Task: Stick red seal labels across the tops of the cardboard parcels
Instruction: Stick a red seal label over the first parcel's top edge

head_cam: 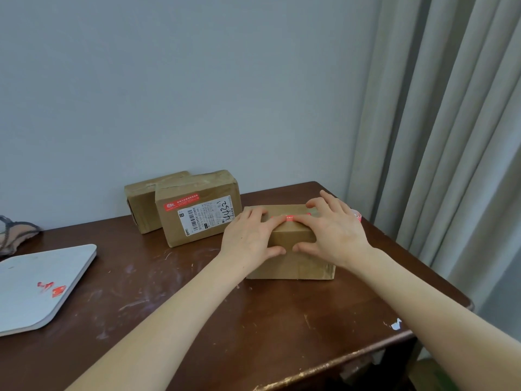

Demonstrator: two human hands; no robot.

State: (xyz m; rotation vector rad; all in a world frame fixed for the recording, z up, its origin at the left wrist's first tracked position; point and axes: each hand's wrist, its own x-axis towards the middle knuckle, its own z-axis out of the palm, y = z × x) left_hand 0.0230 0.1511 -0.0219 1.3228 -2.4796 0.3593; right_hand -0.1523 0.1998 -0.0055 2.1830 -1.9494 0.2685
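Head view: left hand (251, 237) and right hand (332, 232) lie spread flat, fingers pressing what looks like a red label (288, 218) onto the near parcel (293, 261).

The table (174, 311) is dark reddish brown, with pale whitish scratches and smears across its top and a small white chip near the right edge. The three parcels are plain tan cardboard. The nearest parcel (293, 263) carries a red seal label (286, 218) with small light print. The middle parcel (197, 210) shows a red label (181, 203) with white characters, and below it a white shipping label (207, 217) with a black barcode and black handwritten numbers. The far parcel (141, 204) has glossy brownish tape. The board (36, 286) at the left is pale grey-white, with red scraps (53, 289) on it. The wall (183, 88) is pale blue-grey, the curtain (451, 122) light grey-beige
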